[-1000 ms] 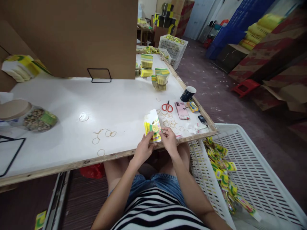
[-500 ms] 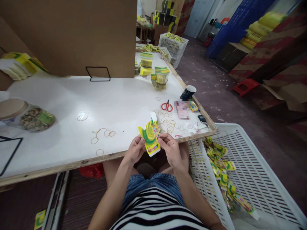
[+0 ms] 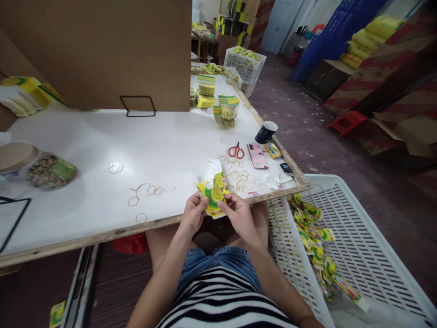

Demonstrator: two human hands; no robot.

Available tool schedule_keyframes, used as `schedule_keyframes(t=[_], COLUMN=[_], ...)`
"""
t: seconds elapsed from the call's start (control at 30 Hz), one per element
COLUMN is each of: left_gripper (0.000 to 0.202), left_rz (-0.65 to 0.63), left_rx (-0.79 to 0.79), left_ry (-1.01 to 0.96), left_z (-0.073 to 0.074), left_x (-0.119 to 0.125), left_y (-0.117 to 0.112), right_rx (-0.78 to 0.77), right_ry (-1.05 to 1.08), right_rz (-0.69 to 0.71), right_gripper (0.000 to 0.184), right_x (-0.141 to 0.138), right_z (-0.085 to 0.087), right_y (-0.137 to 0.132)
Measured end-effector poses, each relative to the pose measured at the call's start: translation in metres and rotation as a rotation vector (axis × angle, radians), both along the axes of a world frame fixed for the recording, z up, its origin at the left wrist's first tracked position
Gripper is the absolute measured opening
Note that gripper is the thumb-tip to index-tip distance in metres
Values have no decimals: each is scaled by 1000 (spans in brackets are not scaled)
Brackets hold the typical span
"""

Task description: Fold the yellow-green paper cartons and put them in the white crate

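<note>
A small bunch of yellow-and-green packets [image 3: 215, 193] is held over the near edge of the white table [image 3: 102, 155]. My left hand [image 3: 192, 212] pinches its left side and my right hand [image 3: 239, 214] pinches its right side, both closed on it. The packets are fanned and tilted away from me. Loose rubber bands [image 3: 239, 175] lie on the table just beyond my right hand. More bands [image 3: 145, 191] lie to the left of my left hand.
Red scissors [image 3: 235, 151], a pink phone [image 3: 257, 156] and a dark cup [image 3: 266, 132] sit near the table's right edge. Stacks of packets [image 3: 225, 109] stand at the back. A white crate [image 3: 358, 255] with loose packets is at my right. A jar [image 3: 37, 168] lies far left.
The bunch has been turned and lowered toward the table edge, and the packets now fan out flatter. Both hands stayed closed on it.
</note>
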State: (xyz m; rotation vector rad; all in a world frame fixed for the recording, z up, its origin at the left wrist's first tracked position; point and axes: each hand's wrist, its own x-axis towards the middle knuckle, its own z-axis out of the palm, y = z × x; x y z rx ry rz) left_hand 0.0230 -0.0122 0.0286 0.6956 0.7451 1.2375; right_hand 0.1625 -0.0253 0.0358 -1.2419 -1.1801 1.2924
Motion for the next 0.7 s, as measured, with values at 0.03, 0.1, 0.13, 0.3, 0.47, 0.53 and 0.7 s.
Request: schedule_keyframes(t=[0.03, 0.1, 0.13, 0.3, 0.47, 0.53, 0.7], left_gripper=[41, 42, 44, 63, 64, 65, 63], left_rz=[27, 57, 63, 216, 158, 101, -45], left_rx=[-13, -27, -23, 78, 129, 138, 149], left_ry=[18, 66, 96, 256, 347, 359, 288], left_z=[-2, -4, -5, 3, 10, 12, 17], left_x=[1, 3, 4, 4, 1, -1, -6], left_y=[1, 2, 2, -5, -12, -13, -14], right_rx=[12, 39, 49, 95, 137, 183, 249], right_ry=[-15, -33, -43, -139, -232, -277, -149], right_rz=[-10, -48, -73, -155, -44, 12, 131], right_gripper=[29, 27, 26, 21, 22, 25, 41], right_x=[-1, -3, -4, -3, 6, 11, 20], right_z=[-1, -3, -3, -8, -7, 0, 18], right_y=[0, 0, 0, 2, 7, 10, 20])
